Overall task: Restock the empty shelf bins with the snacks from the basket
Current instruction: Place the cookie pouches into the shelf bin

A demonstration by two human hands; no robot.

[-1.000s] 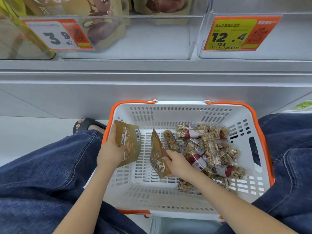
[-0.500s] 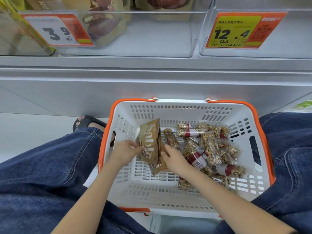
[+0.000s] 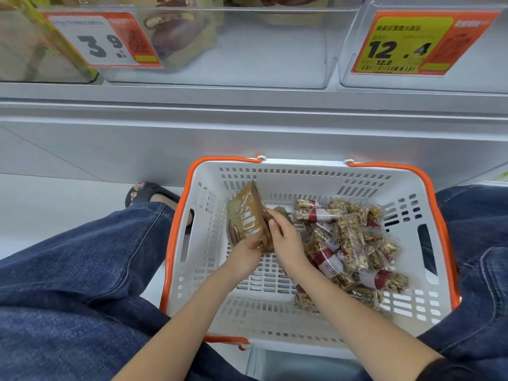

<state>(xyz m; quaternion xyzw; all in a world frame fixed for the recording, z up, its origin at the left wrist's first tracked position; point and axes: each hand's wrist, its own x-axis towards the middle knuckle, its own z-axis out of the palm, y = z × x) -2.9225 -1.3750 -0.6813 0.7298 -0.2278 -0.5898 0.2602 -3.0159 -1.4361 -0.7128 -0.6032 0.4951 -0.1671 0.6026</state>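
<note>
- Nearest, two bare forearms reach out over the lap, denim-clad legs on either side.
- The left hand (image 3: 244, 253) and right hand (image 3: 286, 237) meet over the white basket (image 3: 316, 334), each with fingers clamped on the brown snack pouches (image 3: 247, 221), which stand pressed together on edge above the basket's left half.
- Right of the hands, the granola bars (image 3: 351, 243) lie heaped on the basket floor, untouched.
- Farther off and higher, the clear shelf bins (image 3: 247, 50) wait; the middle one looks mostly bare behind its price tag (image 3: 101, 39).
- Risk, as I judge it: the slick pouches could slide apart on the lift and one drop back, or they could snag on the bin's front lip.
</note>
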